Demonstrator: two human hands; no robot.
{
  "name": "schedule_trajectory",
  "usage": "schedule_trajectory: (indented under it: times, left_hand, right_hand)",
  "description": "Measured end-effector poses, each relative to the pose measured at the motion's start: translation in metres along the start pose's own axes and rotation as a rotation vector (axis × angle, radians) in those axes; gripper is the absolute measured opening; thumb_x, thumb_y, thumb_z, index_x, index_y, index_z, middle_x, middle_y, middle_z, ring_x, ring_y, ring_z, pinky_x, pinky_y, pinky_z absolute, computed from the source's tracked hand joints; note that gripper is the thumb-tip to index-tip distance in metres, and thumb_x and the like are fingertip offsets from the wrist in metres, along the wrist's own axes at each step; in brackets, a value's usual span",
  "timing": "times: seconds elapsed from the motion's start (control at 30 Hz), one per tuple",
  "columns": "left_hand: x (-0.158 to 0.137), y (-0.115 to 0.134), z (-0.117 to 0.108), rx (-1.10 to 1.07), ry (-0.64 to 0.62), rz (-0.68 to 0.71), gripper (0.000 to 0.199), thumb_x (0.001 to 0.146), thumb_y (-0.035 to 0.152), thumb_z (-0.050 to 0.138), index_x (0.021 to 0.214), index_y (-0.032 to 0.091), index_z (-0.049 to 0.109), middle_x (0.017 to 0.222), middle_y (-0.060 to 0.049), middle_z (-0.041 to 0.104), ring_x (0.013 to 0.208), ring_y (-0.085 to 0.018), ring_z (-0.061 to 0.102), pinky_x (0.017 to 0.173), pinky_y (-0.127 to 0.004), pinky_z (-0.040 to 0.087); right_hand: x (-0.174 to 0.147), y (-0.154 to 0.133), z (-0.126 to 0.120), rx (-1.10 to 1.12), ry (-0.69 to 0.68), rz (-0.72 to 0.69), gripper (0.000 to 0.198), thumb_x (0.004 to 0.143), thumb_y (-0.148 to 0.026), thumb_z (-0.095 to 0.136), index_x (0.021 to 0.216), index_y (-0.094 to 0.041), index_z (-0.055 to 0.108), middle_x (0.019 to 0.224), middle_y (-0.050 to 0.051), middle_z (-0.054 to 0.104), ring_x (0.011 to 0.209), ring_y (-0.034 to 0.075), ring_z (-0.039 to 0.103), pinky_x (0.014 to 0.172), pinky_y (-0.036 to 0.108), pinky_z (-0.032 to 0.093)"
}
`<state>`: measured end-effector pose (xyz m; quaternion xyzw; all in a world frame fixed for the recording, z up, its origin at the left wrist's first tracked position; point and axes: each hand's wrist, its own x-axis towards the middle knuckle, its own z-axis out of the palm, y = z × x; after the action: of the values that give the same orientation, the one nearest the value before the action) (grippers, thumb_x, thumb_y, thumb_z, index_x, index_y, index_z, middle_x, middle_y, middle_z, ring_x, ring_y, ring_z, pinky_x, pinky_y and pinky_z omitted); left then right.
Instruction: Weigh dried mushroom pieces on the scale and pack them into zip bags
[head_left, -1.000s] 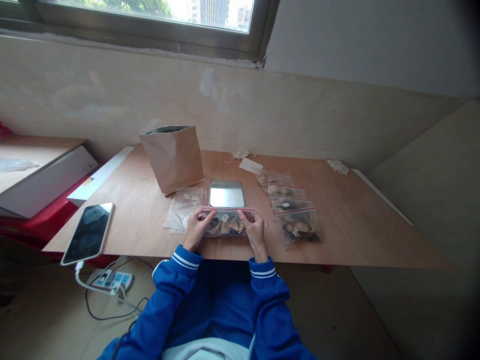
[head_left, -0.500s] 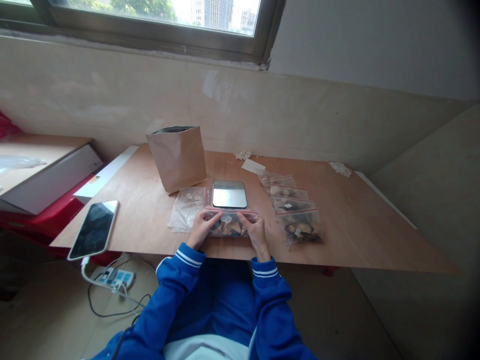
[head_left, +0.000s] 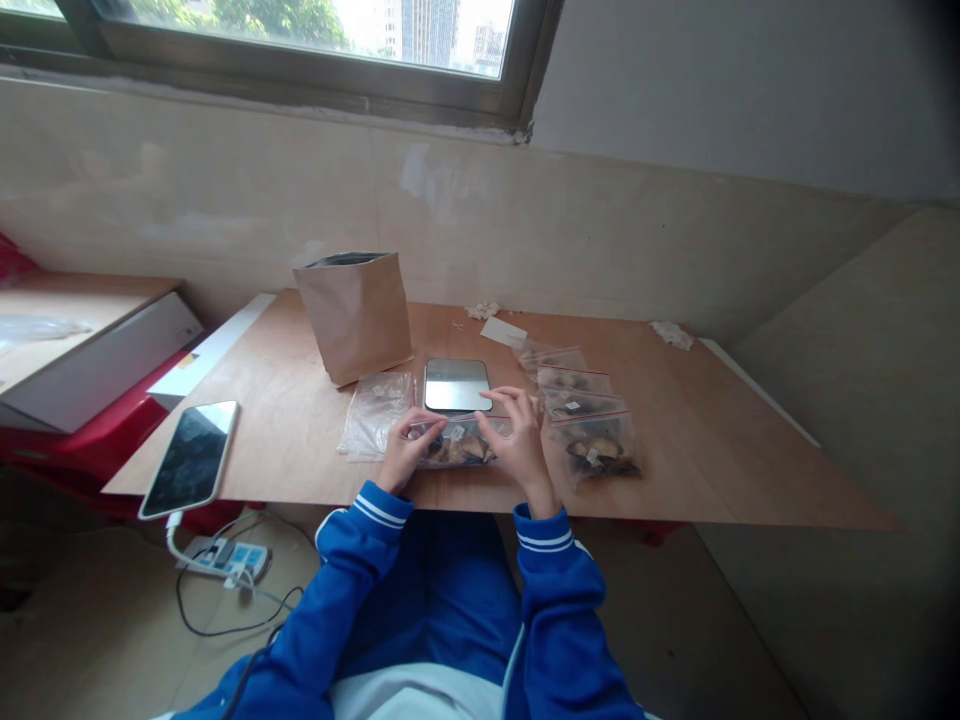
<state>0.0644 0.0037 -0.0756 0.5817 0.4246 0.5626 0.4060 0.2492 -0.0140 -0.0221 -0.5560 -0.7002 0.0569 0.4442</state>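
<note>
A clear zip bag (head_left: 459, 448) of brown dried pieces that look like mushrooms lies at the table's front edge. My left hand (head_left: 406, 443) pinches its top left corner between thumb and fingers. My right hand (head_left: 517, 440) is over the bag's right end, thumb and fingers spread apart; its thumb is close to the top edge, and I cannot tell whether it touches. Just behind the bag sits a flat scale with a shiny plate (head_left: 456, 385). Left of it are flat, see-through plastic bags (head_left: 377, 410).
Several filled zip bags (head_left: 598, 450) overlap in a row to the right. A brown paper pouch (head_left: 356, 318) stands open at the back left. A phone (head_left: 190, 458) on a cable rests at the left table edge. A white card (head_left: 503, 331) lies behind the scale.
My right hand has let go of the bag's top edge and lifted, its fingers spreading apart. My left hand keeps its pinch on the left corner.
</note>
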Motion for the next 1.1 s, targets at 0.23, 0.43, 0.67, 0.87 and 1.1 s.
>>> schedule_trajectory:
  times: [0.23, 0.43, 0.67, 0.87, 1.1]
  left_hand:
    - [0.001, -0.004, -0.003, -0.001, -0.013, 0.108, 0.016, 0.081, 0.036, 0.069, 0.082, 0.021, 0.075, 0.083, -0.005, 0.069, 0.083, -0.019, 0.062, 0.081, -0.031, 0.047]
    - [-0.001, -0.002, -0.002, -0.014, 0.009, 0.052, 0.019, 0.080, 0.039, 0.069, 0.081, 0.021, 0.075, 0.082, -0.005, 0.069, 0.083, -0.020, 0.062, 0.080, -0.032, 0.047]
    - [-0.002, 0.002, 0.000, -0.043, 0.016, 0.042, 0.021, 0.080, 0.039, 0.070, 0.082, 0.019, 0.075, 0.083, -0.005, 0.069, 0.083, -0.019, 0.063, 0.080, -0.031, 0.047]
    - [-0.002, -0.002, -0.001, -0.062, 0.089, -0.033, 0.024, 0.080, 0.041, 0.068, 0.085, 0.018, 0.073, 0.086, -0.005, 0.070, 0.086, -0.019, 0.064, 0.081, -0.030, 0.048]
    - [-0.001, -0.003, 0.001, -0.078, 0.078, -0.073, 0.026, 0.079, 0.042, 0.069, 0.085, 0.017, 0.073, 0.089, -0.006, 0.071, 0.089, -0.021, 0.065, 0.080, -0.031, 0.050]
  right_hand:
    - [0.024, -0.032, 0.005, -0.277, -0.536, -0.230, 0.015, 0.094, -0.020, 0.055, 0.089, -0.019, 0.070, 0.092, 0.007, 0.072, 0.094, 0.021, 0.062, 0.089, 0.036, 0.035]
    - [0.025, -0.028, 0.012, -0.367, -0.539, -0.280, 0.023, 0.095, -0.016, 0.049, 0.082, -0.019, 0.068, 0.079, 0.005, 0.073, 0.069, 0.016, 0.060, 0.081, 0.031, 0.032]
    - [0.019, -0.021, 0.017, -0.337, -0.507, -0.300, 0.021, 0.095, -0.014, 0.047, 0.084, -0.021, 0.064, 0.073, 0.001, 0.071, 0.065, 0.015, 0.059, 0.075, 0.029, 0.030]
    - [0.019, -0.015, 0.009, -0.338, -0.442, -0.300, 0.023, 0.098, -0.030, 0.049, 0.087, -0.020, 0.066, 0.080, 0.005, 0.071, 0.076, 0.019, 0.061, 0.077, 0.029, 0.034]
    - [0.017, -0.011, 0.010, -0.297, -0.399, -0.289, 0.021, 0.096, -0.024, 0.052, 0.084, -0.020, 0.068, 0.076, 0.005, 0.071, 0.070, 0.018, 0.061, 0.075, 0.030, 0.036]
